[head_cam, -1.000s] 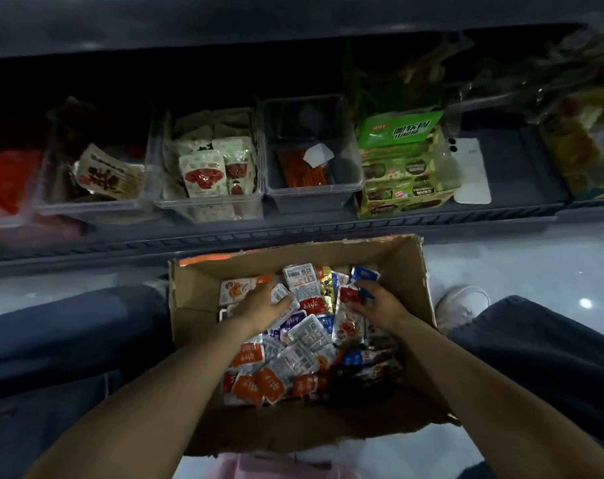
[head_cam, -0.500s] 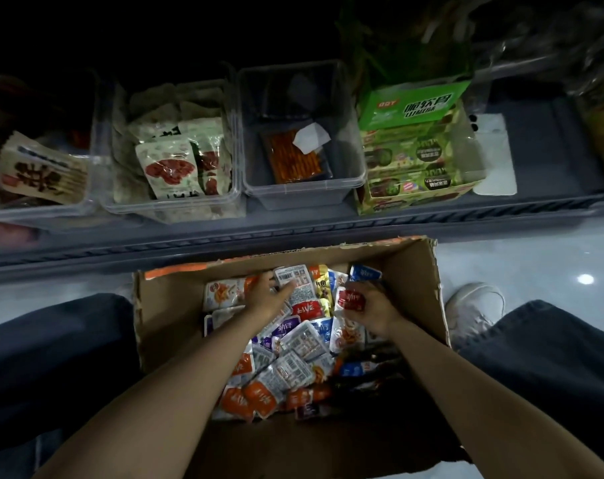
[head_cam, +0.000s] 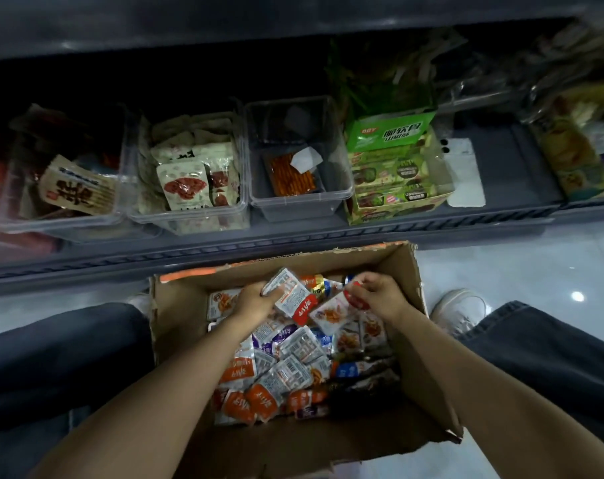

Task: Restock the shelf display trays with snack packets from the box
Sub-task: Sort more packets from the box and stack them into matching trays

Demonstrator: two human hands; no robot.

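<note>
We see the cardboard box (head_cam: 179,326) low at 6 o'clock, full of little snack packets (head_cam: 293,368). Our left hand (head_cam: 255,300) is at the box's 11 o'clock side, fingers curled around a white packet with a red end (head_cam: 291,297). Our right hand (head_cam: 380,295), at 1 o'clock in the box, pinches the top of a packet with orange food on it (head_cam: 330,312). Up at 12 o'clock the shelf (head_cam: 293,238) holds clear trays, and the middle tray (head_cam: 295,202) has an orange packet (head_cam: 286,174) lying inside
</note>
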